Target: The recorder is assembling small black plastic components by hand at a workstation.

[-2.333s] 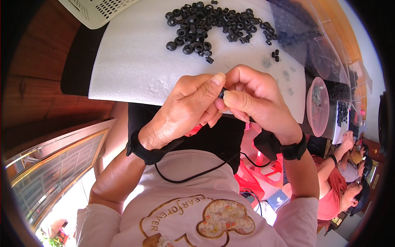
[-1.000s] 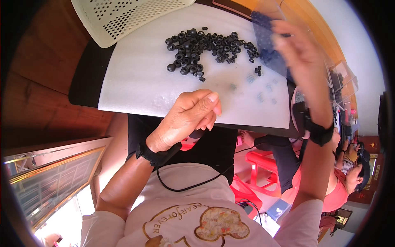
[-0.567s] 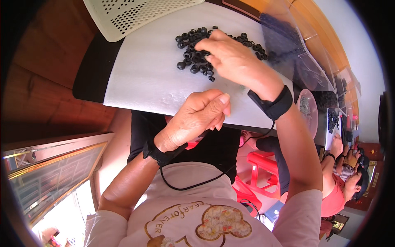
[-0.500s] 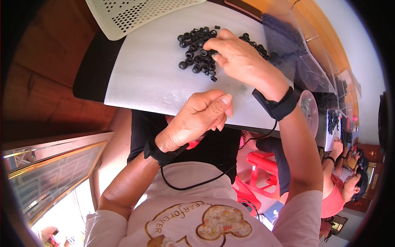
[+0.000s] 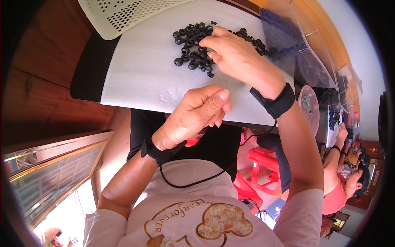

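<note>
The table crosses the upper half of the frame, most of it under a white foam sheet. A perforated cream plastic basket sits at the upper left, and a pink bowl stands toward the right edge of the frame.

On the sheet, in the upper middle, a heap of small black parts spreads sideways toward the upper right, its middle covered by the right hand. That hand is the nearer one: it reaches in from the right, with the bulk of the uncovered parts lying to the left of and below its fingertips. Thumb and forefinger stand slightly parted, and black shows between them; whether a part is actually gripped cannot be told. The left hand is apart from the heap, lower in the frame, its fingers curled and the thumb laid over them; whatever may be inside is hidden.

The parts look matte and dark. The larger are rounded beads, several with a wide hole showing, so no clear long axis. The smaller are stubby; one stubby piece lies at the heap's lower tip, seeming to slant down to the right.
</note>
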The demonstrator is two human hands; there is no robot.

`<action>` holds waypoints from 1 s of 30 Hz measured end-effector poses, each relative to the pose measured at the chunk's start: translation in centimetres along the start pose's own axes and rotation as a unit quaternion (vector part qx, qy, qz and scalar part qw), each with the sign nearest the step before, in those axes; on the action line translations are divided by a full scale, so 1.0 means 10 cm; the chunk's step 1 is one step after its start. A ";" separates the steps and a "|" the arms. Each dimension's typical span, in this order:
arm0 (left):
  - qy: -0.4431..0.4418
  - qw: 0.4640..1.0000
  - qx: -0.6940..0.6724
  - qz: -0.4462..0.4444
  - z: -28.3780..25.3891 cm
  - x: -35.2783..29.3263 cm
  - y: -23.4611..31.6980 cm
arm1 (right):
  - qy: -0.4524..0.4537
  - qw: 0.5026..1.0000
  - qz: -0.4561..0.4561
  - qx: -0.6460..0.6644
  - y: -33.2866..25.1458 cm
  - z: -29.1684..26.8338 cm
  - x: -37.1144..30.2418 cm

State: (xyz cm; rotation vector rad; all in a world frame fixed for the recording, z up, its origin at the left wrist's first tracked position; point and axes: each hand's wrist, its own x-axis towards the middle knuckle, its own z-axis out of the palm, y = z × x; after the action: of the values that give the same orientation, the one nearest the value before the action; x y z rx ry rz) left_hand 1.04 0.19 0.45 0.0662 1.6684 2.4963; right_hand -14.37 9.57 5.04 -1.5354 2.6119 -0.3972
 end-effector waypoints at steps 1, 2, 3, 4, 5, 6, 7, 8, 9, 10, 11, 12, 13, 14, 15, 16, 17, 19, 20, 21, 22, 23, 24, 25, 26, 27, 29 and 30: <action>0.000 1.000 0.001 0.000 0.01 0.00 0.00 | 0.008 1.000 -0.009 -0.021 0.02 0.00 0.01; 0.001 1.000 -0.003 -0.001 0.02 0.00 0.01 | 0.017 0.999 -0.018 -0.042 0.03 -0.01 0.02; 0.001 1.000 -0.007 -0.002 0.03 0.00 0.02 | 0.018 0.999 -0.017 -0.042 0.05 -0.01 0.02; 0.000 1.000 -0.006 -0.002 0.03 0.00 0.01 | 0.016 0.999 -0.016 -0.044 0.07 -0.01 0.01; 0.001 1.000 -0.002 0.002 0.03 0.00 0.01 | 0.013 0.999 -0.015 -0.046 0.09 -0.01 0.01; 0.002 1.000 0.001 0.006 0.02 0.00 0.00 | 0.014 0.999 -0.014 -0.046 0.09 -0.01 0.01; 0.001 1.000 0.002 0.005 0.02 0.01 -0.01 | 0.028 0.998 -0.011 -0.052 0.09 0.00 0.03; 0.005 1.000 -0.002 0.005 0.03 0.01 -0.02 | 0.043 0.997 -0.006 -0.059 0.06 0.00 0.03; 0.008 1.000 -0.006 0.004 0.03 0.01 -0.02 | 0.044 0.997 -0.004 -0.059 0.03 0.00 0.04; 0.006 1.000 -0.006 0.003 0.03 0.01 -0.02 | 0.031 0.997 0.018 -0.062 -0.02 -0.01 0.07; 0.005 1.000 -0.004 0.008 0.02 0.00 -0.01 | 0.018 0.997 0.040 -0.064 -0.06 -0.01 0.10; 0.005 1.000 -0.003 0.012 0.02 0.01 0.00 | 0.019 0.997 0.042 -0.064 -0.08 0.01 0.12; 0.003 1.000 -0.002 0.011 0.02 0.02 0.00 | 0.017 0.997 0.052 -0.046 -0.08 0.03 0.14; 0.005 1.000 -0.007 0.018 0.02 0.02 -0.01 | 0.015 0.998 0.060 -0.027 -0.07 0.06 0.16; 0.007 1.000 -0.012 0.024 0.02 0.02 -0.02 | 0.033 0.999 0.041 -0.008 -0.05 0.08 0.16; 0.006 1.000 -0.011 0.023 0.02 0.03 -0.02 | 0.033 0.999 0.041 -0.007 -0.05 0.08 0.14; 0.008 1.000 -0.015 0.026 0.02 0.02 -0.02 | 0.032 0.998 0.046 -0.010 -0.06 0.08 0.14; 0.011 0.999 -0.019 0.028 0.02 0.03 -0.03 | 0.031 0.998 0.050 -0.012 -0.08 0.02 0.10; 0.012 0.999 -0.019 0.032 0.02 0.03 -0.03 | 0.048 0.997 0.053 0.019 -0.08 -0.06 0.05; 0.015 0.999 -0.019 0.035 0.00 0.03 -0.04 | 0.064 0.995 0.055 0.051 -0.07 -0.12 0.00; 0.017 0.999 -0.021 0.034 -0.01 0.02 -0.05 | 0.062 0.995 0.055 0.053 -0.09 -0.21 -0.06; 0.007 0.999 -0.036 0.041 -0.02 0.03 -0.05 | 0.049 0.989 0.084 0.112 -0.12 -0.33 -0.16; -0.003 0.998 -0.051 0.048 -0.02 0.05 -0.04 | 0.037 0.978 0.113 0.171 -0.14 -0.40 -0.27; -0.007 0.997 -0.052 0.047 -0.01 0.06 -0.03 | 0.038 0.978 0.117 0.169 -0.16 -0.43 -0.38; 0.006 0.997 -0.058 0.047 0.00 0.07 -0.03 | 0.024 0.965 0.106 0.238 -0.18 -0.43 -0.48; 0.017 0.997 -0.065 0.046 0.01 0.08 -0.03 | 0.011 0.947 0.097 0.305 -0.22 -0.42 -0.58; 0.024 0.996 -0.068 0.044 0.03 0.06 -0.02 | 0.017 0.912 0.107 0.396 -0.36 -0.32 -0.75; 0.029 0.996 -0.071 0.043 0.04 0.06 -0.02 | 0.025 0.868 0.117 0.481 -0.42 -0.24 -0.82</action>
State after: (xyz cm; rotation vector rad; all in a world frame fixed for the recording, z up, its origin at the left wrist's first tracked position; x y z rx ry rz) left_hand 0.50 0.71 0.42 0.0523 1.5340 2.6970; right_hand -7.25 15.20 8.00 -0.8411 1.9877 -1.4296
